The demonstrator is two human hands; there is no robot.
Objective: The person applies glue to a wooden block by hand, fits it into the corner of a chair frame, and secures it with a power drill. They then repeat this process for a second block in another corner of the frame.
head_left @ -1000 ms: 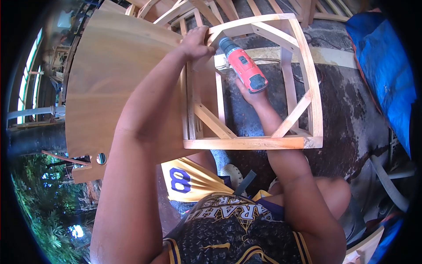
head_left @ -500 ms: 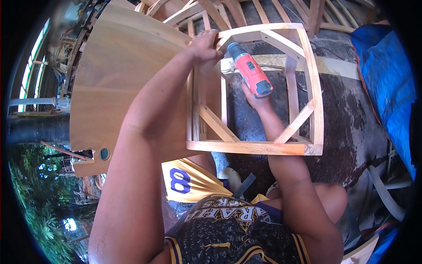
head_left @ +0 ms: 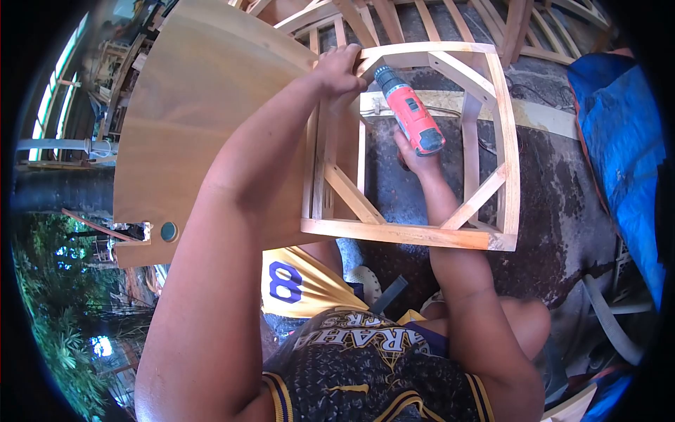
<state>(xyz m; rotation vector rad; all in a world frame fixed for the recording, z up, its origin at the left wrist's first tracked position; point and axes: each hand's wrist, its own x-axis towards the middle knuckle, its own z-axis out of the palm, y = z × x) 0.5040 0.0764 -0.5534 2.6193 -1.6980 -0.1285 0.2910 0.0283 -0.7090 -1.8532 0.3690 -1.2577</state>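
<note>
My left hand (head_left: 340, 70) is closed round the upper left corner of a square wooden frame (head_left: 408, 231) with diagonal corner braces. In my right hand (head_left: 420, 156) is a red and black cordless drill (head_left: 413, 116), held by its grip. My right forearm passes beneath the frame's near rail, so the drill shows through the opening. The drill's chuck points at the frame's upper left corner, close to the brace there and below my left hand. Whether its tip touches the wood is hidden. A wide plywood panel (head_left: 211, 133) adjoins the frame's left side.
More wooden frames with slats (head_left: 394, 24) stand at the far side. A blue tarp (head_left: 622, 141) hangs or lies at the right. Below is a dark, stained concrete floor (head_left: 548, 204). My bent legs are under the frame, and plants (head_left: 63, 302) show at the lower left.
The frame, the panel, both hands and the drill have shifted slightly right and down in view. My left hand keeps its hold on the corner, and my right hand still grips the drill.
</note>
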